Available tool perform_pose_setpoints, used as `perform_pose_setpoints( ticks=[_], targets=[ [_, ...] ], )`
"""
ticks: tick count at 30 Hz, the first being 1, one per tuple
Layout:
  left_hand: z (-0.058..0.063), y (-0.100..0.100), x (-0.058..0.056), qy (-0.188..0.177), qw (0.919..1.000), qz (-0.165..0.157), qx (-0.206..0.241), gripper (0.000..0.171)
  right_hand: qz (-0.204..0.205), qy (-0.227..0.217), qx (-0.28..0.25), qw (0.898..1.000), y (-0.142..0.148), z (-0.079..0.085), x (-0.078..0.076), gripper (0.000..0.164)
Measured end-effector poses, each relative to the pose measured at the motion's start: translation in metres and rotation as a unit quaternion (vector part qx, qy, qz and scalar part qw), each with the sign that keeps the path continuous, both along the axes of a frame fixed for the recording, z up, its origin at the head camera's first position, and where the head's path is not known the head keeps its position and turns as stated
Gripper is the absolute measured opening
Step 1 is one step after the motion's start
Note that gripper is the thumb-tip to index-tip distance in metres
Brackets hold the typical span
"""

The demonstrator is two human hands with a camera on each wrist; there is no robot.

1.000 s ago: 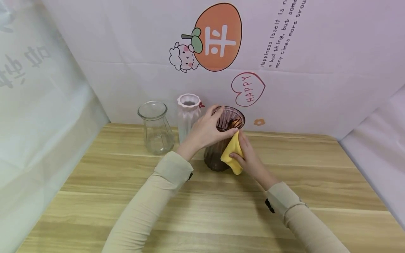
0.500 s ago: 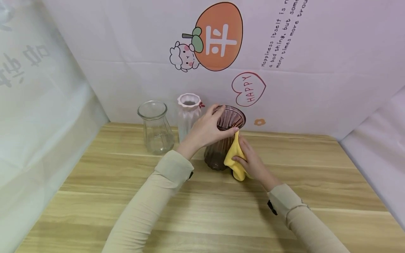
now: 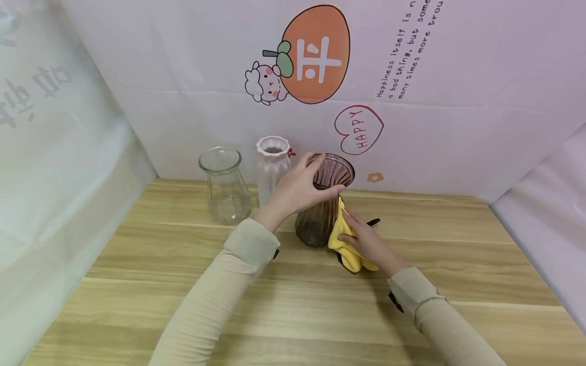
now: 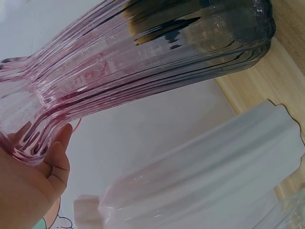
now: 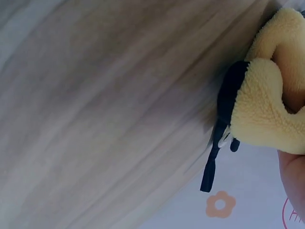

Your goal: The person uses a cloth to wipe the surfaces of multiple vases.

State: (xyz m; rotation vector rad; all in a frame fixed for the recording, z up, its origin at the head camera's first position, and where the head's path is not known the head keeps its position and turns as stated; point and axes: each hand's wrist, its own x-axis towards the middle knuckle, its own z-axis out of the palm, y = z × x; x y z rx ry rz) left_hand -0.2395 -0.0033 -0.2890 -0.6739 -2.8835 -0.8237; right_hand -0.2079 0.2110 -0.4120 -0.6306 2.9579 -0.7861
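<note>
Head view: qty 1 purple ribbed glass vase (image 3: 313, 223), standing on wood-grain table (image 3: 293, 325). Risk (est.): if your L hand (image 3: 297, 185) slips on smooth rim while your R hand (image 3: 368, 244) pushes low, vase may tip & knock white fluted vase (image 3: 270, 175), adj. L. Loc.: purple vase betw. your hands, below L, just beside R; L grips rim, R grips yellow fleece cloth (image 3: 341, 234) w/ black strap (image 5: 208, 174). Cloth-to-glass contact: can't tell.
</note>
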Motion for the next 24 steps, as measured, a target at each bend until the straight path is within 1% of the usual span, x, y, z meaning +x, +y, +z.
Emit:
perform_pose_setpoints(
  ticks=[6, 8, 11, 13, 14, 19, 24],
  targets=[
    [0.0, -0.002, 0.0, -0.004, 0.9999, -0.012, -0.001, 0.088, -0.002, -0.003, 0.006, 1.0, -0.001, -0.001, 0.0, 0.07],
    [0.001, -0.004, 0.0, -0.006, 0.9998, -0.018, -0.003, 0.087, -0.003, -0.002, 0.002, 1.0, -0.002, -0.001, 0.0, 0.07],
    [0.001, -0.005, 0.0, -0.01, 0.9996, -0.026, -0.005, 0.087, -0.006, 0.003, -0.018, 1.0, -0.001, -0.003, 0.0, 0.07],
    [0.001, -0.006, 0.0, -0.012, 0.9995, -0.028, -0.006, 0.088, -0.004, 0.017, -0.037, 0.999, -0.001, -0.003, 0.001, 0.069],
    [0.001, -0.006, -0.001, -0.013, 0.9995, -0.029, -0.006, 0.088, -0.005, 0.034, -0.038, 0.999, -0.002, -0.003, 0.001, 0.069],
    [0.0, -0.005, -0.001, -0.016, 0.9995, -0.028, -0.003, 0.088, 0.001, 0.081, -0.068, 0.994, -0.002, -0.002, -0.001, 0.068],
    [0.001, -0.005, -0.001, -0.016, 0.9995, -0.027, -0.004, 0.087, 0.006, 0.091, -0.091, 0.992, -0.004, 0.008, -0.006, 0.069]
  ],
)
